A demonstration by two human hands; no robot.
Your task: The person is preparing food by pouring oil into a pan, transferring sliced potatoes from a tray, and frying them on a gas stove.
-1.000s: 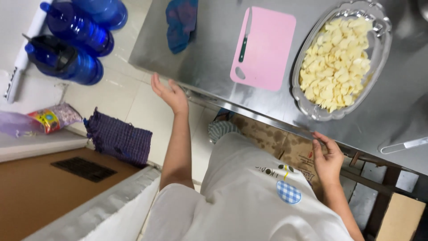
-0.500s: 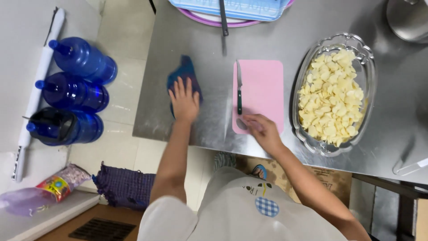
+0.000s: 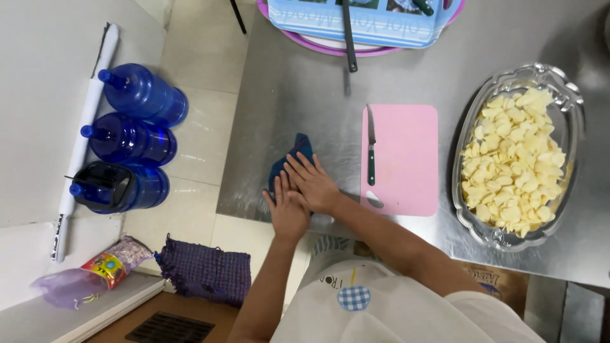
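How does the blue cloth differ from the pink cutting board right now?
The cloth is dark blue, crumpled and soft; the board is pale pink, flat and rigid. The left hand and right hand press on the cloth; the board carries only a knife. Both lie on the steel table.

Both hands point(image 3: 302, 194) on cloth point(image 3: 293, 159); knife point(image 3: 371, 152) on cutting board point(image 3: 403, 159) right; dish point(image 3: 518, 155) beyond.

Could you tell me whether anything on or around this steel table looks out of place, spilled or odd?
Nothing looks spilled or damaged. The knife lies flat on the pink cutting board, the glass dish holds its pale slices, and both hands rest on the blue cloth near the table edge.
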